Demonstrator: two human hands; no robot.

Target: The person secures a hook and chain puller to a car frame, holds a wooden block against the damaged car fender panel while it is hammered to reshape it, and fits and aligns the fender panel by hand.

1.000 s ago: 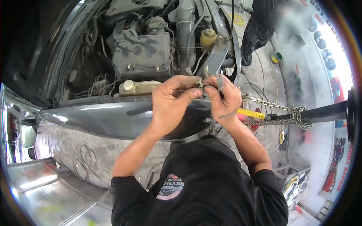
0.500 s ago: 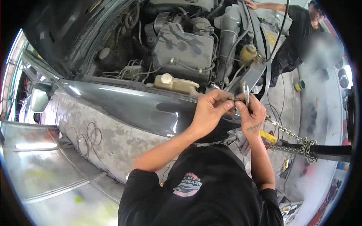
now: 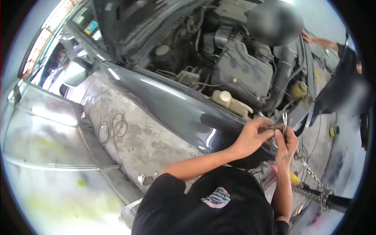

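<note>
My left hand (image 3: pixel 255 136) is closed, its thumb and index finger pinching a small brownish piece (image 3: pixel 273 128) too small to identify. Fingertips of my right hand (image 3: pixel 286 141) meet it from the other side. A silver wrench (image 3: pixel 284 118) sticks up out of my right hand, held among the fingers; its lower part is mostly hidden. Both hands are just above the front corner of the dark car fender (image 3: pixel 176 105), beside the open engine bay. A pale plastic reservoir (image 3: pixel 231 102) with a cap lies just beyond them.
A chain (image 3: pixel 313 178) wraps a dark bar (image 3: pixel 338 203) at right, near a yellow tool handle (image 3: pixel 294 178). Another person's hand (image 3: pixel 307 36) rests on the car's far front edge. A coiled cable (image 3: pixel 111 129) lies on the floor. A silver panel (image 3: pixel 43 133) stands at left.
My view has turned and shifted, so the car and hands appear farther right and lower. Both hands keep their pinch on the small piece, and the wrench stays in my right hand.
</note>
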